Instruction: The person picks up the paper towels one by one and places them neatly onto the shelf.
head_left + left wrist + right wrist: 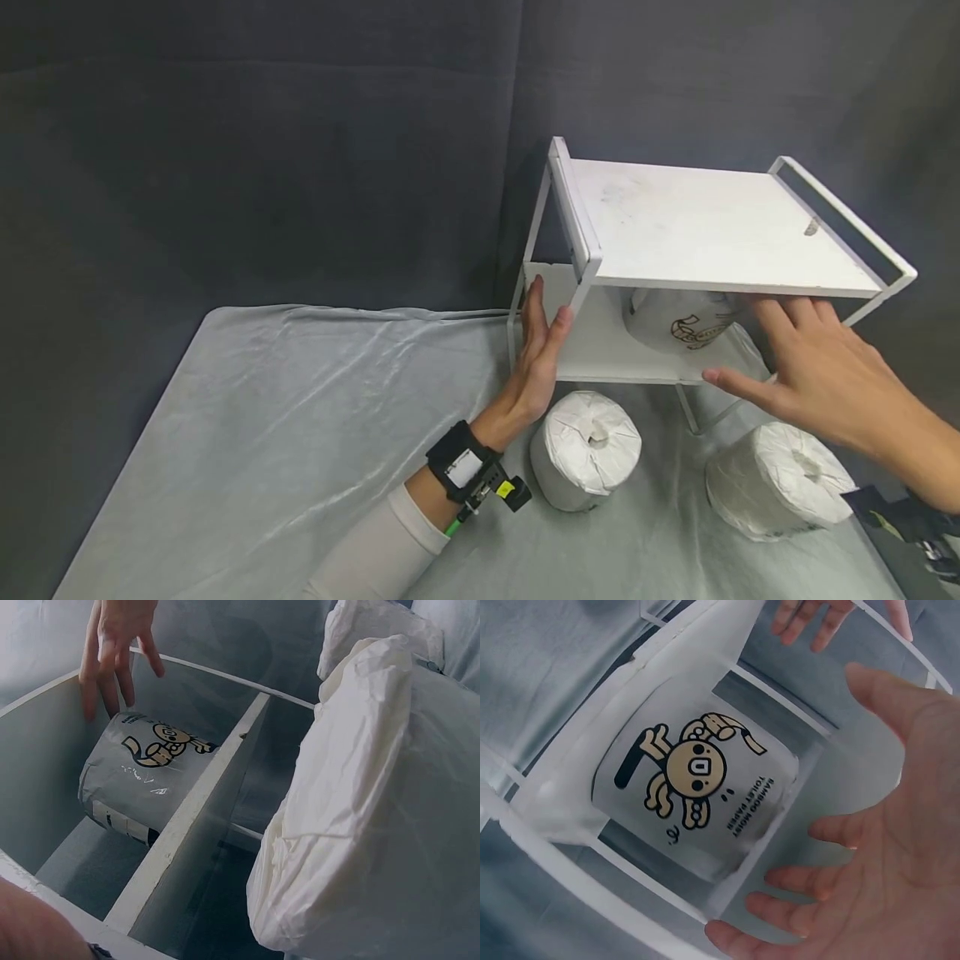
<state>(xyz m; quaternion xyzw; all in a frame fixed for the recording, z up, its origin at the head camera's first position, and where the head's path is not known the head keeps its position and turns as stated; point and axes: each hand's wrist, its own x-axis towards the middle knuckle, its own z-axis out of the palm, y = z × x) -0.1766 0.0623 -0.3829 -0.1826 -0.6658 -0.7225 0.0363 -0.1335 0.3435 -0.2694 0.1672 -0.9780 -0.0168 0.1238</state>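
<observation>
A white two-tier rack stands on the cloth. Inside, on its lower shelf, sits a wrapped toilet paper roll printed with a cartoon figure; the upper shelf partly hides it in the head view. My left hand rests against the rack's left end frame, fingers and thumb extended. At the other end, my right hand reaches in under the upper shelf, its fingertips hidden in the head view. In the right wrist view its fingers are spread beside the roll, loosely bent, with a gap showing between.
Two more wrapped toilet paper rolls stand in front of the rack, one upright near my left wrist and one tilted below my right hand. Grey cloth covers the table, and a dark curtain hangs behind.
</observation>
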